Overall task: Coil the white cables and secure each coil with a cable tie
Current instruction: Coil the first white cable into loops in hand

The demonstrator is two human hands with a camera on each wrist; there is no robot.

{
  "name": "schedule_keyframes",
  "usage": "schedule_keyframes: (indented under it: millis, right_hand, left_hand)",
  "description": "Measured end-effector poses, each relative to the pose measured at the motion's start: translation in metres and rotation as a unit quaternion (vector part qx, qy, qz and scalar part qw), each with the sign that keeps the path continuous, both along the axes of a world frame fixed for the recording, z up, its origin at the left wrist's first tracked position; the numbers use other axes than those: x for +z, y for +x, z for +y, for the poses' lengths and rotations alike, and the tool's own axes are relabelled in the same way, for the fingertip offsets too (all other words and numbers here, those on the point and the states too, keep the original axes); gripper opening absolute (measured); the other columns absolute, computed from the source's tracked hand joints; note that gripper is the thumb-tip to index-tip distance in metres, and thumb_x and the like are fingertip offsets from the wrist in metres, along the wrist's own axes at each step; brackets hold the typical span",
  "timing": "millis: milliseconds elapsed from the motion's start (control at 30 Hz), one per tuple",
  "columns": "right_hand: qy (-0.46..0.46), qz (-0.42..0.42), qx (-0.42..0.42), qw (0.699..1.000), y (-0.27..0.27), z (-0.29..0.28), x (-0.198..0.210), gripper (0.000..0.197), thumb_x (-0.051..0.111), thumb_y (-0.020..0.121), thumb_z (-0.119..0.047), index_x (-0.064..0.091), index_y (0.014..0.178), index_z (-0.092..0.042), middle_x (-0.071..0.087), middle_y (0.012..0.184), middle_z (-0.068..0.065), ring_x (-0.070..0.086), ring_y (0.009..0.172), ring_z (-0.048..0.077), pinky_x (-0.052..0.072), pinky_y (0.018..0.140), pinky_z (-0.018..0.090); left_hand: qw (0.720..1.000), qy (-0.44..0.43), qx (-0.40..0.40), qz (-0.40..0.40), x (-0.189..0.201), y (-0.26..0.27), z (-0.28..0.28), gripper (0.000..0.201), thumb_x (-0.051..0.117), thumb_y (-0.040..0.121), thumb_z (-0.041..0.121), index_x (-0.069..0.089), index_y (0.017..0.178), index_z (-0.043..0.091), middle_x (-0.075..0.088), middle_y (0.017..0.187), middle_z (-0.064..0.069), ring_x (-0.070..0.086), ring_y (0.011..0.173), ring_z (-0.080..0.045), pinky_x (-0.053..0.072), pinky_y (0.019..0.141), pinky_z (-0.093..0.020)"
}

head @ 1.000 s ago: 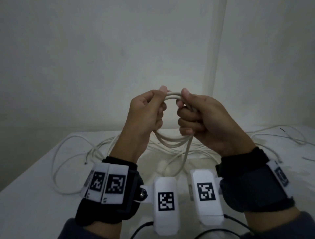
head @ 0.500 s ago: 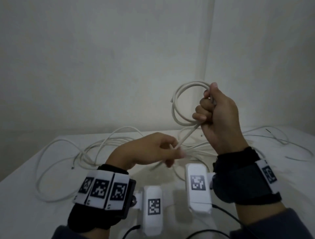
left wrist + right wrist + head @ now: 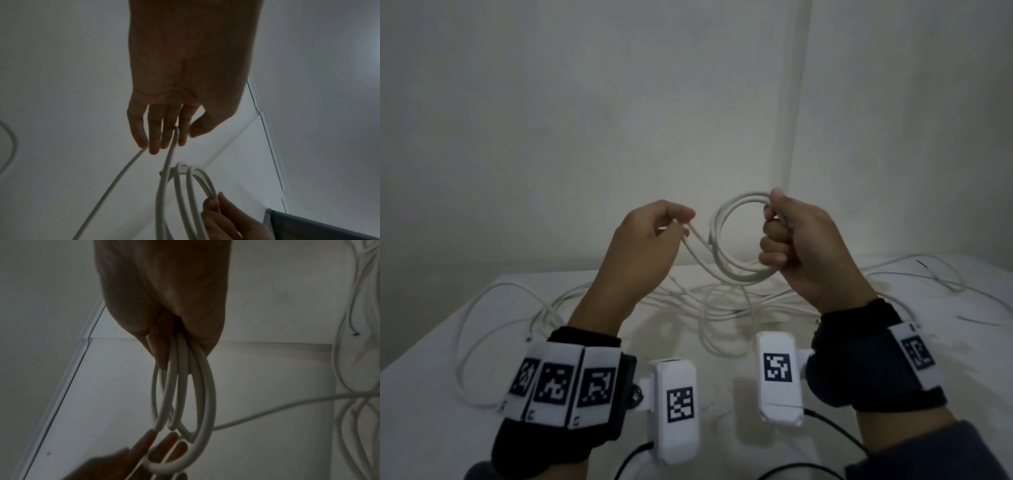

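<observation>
My right hand (image 3: 774,219) grips a small coil of white cable (image 3: 722,246), held upright above the table; the loops fan out below its fingers (image 3: 162,353) in the right wrist view as the coil (image 3: 205,394). My left hand (image 3: 685,222) is raised just left of the coil and pinches the free strand (image 3: 697,253), which curves down into the coil's bottom. In the left wrist view the strand (image 3: 170,154) runs between the left fingers (image 3: 154,142) towards the coil (image 3: 185,186). The same cable's tail drops to the table (image 3: 431,377).
Several loose white cables (image 3: 592,301) sprawl in loops across the white table behind and under my hands, reaching the far right (image 3: 928,274). A thin dark strip (image 3: 921,263) lies at the far right. Walls close off the back.
The left hand let go of the coil, dropped to the loose strand, then rose with it back beside the coil. The right hand kept holding the coil.
</observation>
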State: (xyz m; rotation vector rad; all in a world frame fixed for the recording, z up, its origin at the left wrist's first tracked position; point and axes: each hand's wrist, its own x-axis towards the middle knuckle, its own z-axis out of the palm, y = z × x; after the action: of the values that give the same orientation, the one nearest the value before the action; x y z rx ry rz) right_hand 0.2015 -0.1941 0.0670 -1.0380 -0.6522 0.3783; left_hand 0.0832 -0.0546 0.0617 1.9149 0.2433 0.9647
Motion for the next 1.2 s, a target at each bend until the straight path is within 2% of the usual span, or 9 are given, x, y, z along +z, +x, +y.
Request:
schedule_keyframes:
  millis: [67, 233, 400, 567, 633, 733, 1033, 1100, 1200]
  right_hand:
    - [-0.009, 0.002, 0.025, 1.0, -0.003, 0.001, 0.0, 0.035, 0.043, 0.101, -0.029, 0.044, 0.07, -0.013, 0.019, 0.044, -0.009, 0.017, 0.034, 0.006, 0.023, 0.035, 0.014]
    - [-0.036, -0.017, 0.072, 0.997, -0.012, 0.003, 0.002, 0.034, 0.044, 0.1, -0.03, 0.046, 0.07, -0.013, 0.019, 0.045, -0.008, 0.018, 0.033, 0.005, 0.021, 0.033, 0.015]
    - [-0.031, -0.017, 0.096, 0.995, -0.015, 0.003, 0.004, 0.034, 0.043, 0.1, -0.03, 0.045, 0.07, -0.013, 0.02, 0.044, -0.009, 0.018, 0.034, 0.005, 0.022, 0.034, 0.015]
    - [0.097, 0.05, 0.037, 0.993, -0.006, 0.004, 0.004, 0.034, 0.043, 0.101, -0.029, 0.046, 0.071, -0.013, 0.023, 0.042, -0.008, 0.021, 0.033, 0.006, 0.032, 0.037, 0.018]
    - [0.159, 0.099, 0.023, 0.982, -0.002, 0.002, 0.005, 0.034, 0.043, 0.101, -0.029, 0.046, 0.071, -0.013, 0.025, 0.042, -0.007, 0.023, 0.032, 0.006, 0.037, 0.039, 0.018]
    - [0.226, 0.164, 0.01, 0.96, 0.002, -0.003, 0.007, 0.033, 0.045, 0.101, -0.028, 0.047, 0.071, -0.012, 0.028, 0.041, -0.007, 0.026, 0.032, 0.005, 0.039, 0.04, 0.017]
    - [0.351, 0.271, -0.016, 0.896, 0.011, -0.009, 0.006, 0.036, 0.039, 0.103, -0.027, 0.044, 0.07, -0.012, 0.03, 0.042, -0.006, 0.027, 0.03, 0.006, 0.037, 0.038, 0.014]
    - [0.347, 0.271, -0.002, 0.898, 0.011, -0.009, 0.005, 0.038, 0.037, 0.103, -0.028, 0.043, 0.07, -0.012, 0.03, 0.041, -0.005, 0.026, 0.029, 0.006, 0.034, 0.036, 0.014]
    - [0.255, 0.22, 0.052, 0.94, 0.012, -0.01, 0.004, 0.04, 0.036, 0.103, -0.032, 0.044, 0.069, -0.012, 0.026, 0.04, -0.007, 0.022, 0.028, 0.005, 0.028, 0.032, 0.016]
  left_hand:
    - [0.997, -0.037, -0.035, -0.058, 0.005, -0.001, -0.009, 0.017, 0.057, 0.093, 0.008, 0.064, 0.104, 0.019, 0.07, 0.103, -0.007, 0.067, 0.1, -0.021, 0.054, 0.091, -0.042]
    - [0.99, -0.034, -0.075, -0.116, 0.003, -0.002, -0.019, 0.043, 0.056, 0.094, 0.007, 0.037, 0.126, 0.027, 0.073, 0.104, -0.003, 0.069, 0.096, -0.013, 0.054, 0.09, -0.042]
    - [0.981, -0.088, -0.075, -0.154, 0.004, 0.0, -0.021, 0.029, 0.044, 0.098, 0.002, 0.036, 0.115, 0.024, 0.07, 0.109, 0.007, 0.069, 0.093, -0.009, 0.055, 0.088, -0.043]
    - [0.937, -0.246, -0.049, -0.244, 0.006, 0.0, -0.011, 0.017, 0.039, 0.1, 0.001, 0.038, 0.111, 0.013, 0.069, 0.096, -0.006, 0.07, 0.072, -0.014, 0.059, 0.072, -0.032]
    - [0.92, -0.309, -0.065, -0.232, 0.006, 0.001, -0.009, 0.017, 0.04, 0.099, 0.0, 0.039, 0.114, 0.008, 0.068, 0.088, -0.009, 0.059, 0.053, -0.009, 0.056, 0.06, -0.023]
    - [0.935, -0.309, -0.104, -0.136, 0.004, 0.005, -0.011, 0.015, 0.039, 0.099, -0.003, 0.048, 0.11, 0.002, 0.067, 0.086, -0.012, 0.044, 0.042, -0.004, 0.046, 0.046, -0.016]
    - [0.956, -0.255, -0.141, 0.006, -0.003, 0.003, -0.007, 0.015, 0.039, 0.096, -0.007, 0.049, 0.093, 0.003, 0.066, 0.081, -0.015, 0.038, 0.039, -0.003, 0.04, 0.041, -0.015]
    - [0.954, -0.265, -0.143, 0.003, -0.002, 0.0, -0.003, 0.015, 0.039, 0.096, -0.008, 0.049, 0.092, 0.003, 0.066, 0.08, -0.016, 0.039, 0.039, -0.003, 0.04, 0.04, -0.015]
    - [0.957, -0.258, -0.109, -0.07, 0.002, -0.001, 0.002, 0.015, 0.04, 0.097, -0.006, 0.049, 0.093, 0.005, 0.066, 0.08, -0.012, 0.04, 0.04, -0.003, 0.038, 0.04, -0.016]
